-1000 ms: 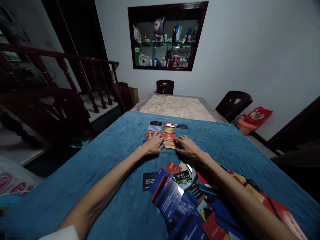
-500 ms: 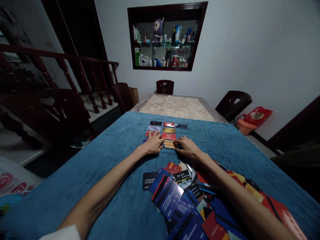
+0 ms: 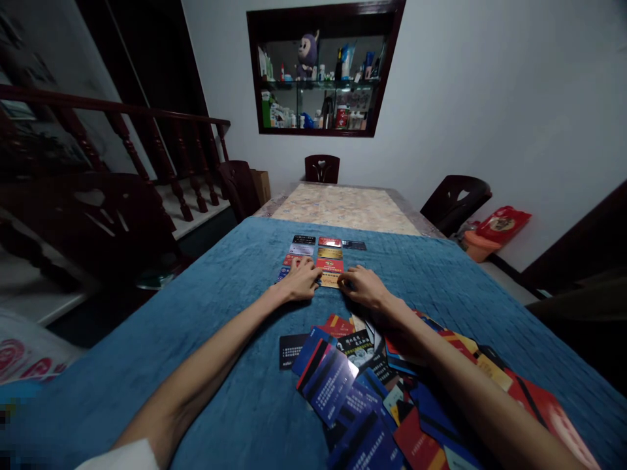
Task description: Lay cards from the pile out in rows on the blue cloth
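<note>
Looking at two bare forearms stretched out over the table (image 3: 343,203), closing in on a tan card (image 3: 330,281) at the near end of the right column. See the left hand (image 3: 300,281) palm down to its left, fingers loosely bent and partly covering the left column. See the right hand (image 3: 365,286) at its right edge, fingers curled in. Can't tell about any actual pinching in either hand, with fingertips too small to read. Note the right arm passing above a messy pile (image 3: 329,391) of cards.

As for the table, covered at the near end with a blue cloth (image 3: 215,287), bare of it farther off, with a pale patterned top. Around it, dark chairs (image 3: 322,169) with cutout backs, a turned-baluster railing (image 3: 122,109) to the left, and straight ahead a framed wall niche (image 3: 326,134) with glass shelves and a purple plush toy (image 3: 307,55).

Texture-wise, soft, ribbed-looking cloth versus glossy flat rectangles, a violet card (image 3: 327,382) in the pile catching a bright glare.
</note>
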Demonstrator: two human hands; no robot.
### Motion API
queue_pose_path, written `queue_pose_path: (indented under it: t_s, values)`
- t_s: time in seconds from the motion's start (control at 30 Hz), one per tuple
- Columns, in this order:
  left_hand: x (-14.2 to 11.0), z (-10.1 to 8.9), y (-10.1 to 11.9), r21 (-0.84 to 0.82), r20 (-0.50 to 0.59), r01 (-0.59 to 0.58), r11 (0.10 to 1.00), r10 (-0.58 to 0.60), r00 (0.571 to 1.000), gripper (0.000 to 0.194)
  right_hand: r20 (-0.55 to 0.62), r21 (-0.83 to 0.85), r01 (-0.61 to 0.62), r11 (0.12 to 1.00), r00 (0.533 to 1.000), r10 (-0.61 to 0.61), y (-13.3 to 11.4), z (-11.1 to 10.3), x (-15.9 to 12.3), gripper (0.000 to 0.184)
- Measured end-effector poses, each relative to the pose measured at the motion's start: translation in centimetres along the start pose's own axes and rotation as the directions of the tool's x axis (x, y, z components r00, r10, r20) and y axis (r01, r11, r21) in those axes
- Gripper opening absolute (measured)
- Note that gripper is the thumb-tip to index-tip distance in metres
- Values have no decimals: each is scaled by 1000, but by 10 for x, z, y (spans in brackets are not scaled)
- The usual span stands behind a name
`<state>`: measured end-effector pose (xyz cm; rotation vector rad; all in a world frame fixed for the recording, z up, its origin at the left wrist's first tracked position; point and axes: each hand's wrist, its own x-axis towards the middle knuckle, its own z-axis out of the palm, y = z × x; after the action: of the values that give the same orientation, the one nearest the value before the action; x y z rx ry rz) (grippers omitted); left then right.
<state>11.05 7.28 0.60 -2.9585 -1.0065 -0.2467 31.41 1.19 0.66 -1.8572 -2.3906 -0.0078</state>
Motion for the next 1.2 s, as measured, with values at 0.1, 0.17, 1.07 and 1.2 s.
queue_pose_path:
  t_s: [0.1,0.17,1.07,1.2]
  values:
    - [0,1,0,4,-10,-5,1000,5,1000,24,0,-9,-12,1000,1000,12,-2,0,-1,24]
    - [0,2,-1,18,-17,-4,1000,5,1000,24,2,-13,-15,1000,1000,15,-2,0,-1,24]
    - [-26,-17,19,-22,-142,-54,998,51,989,24,-43,28,82,996,996,-80,-8,-23,-29,25]
    - [-46,-23,33,-50,-144,-78,996,70,987,20,-99,90,175,980,981,-166,-17,-24,-45,20]
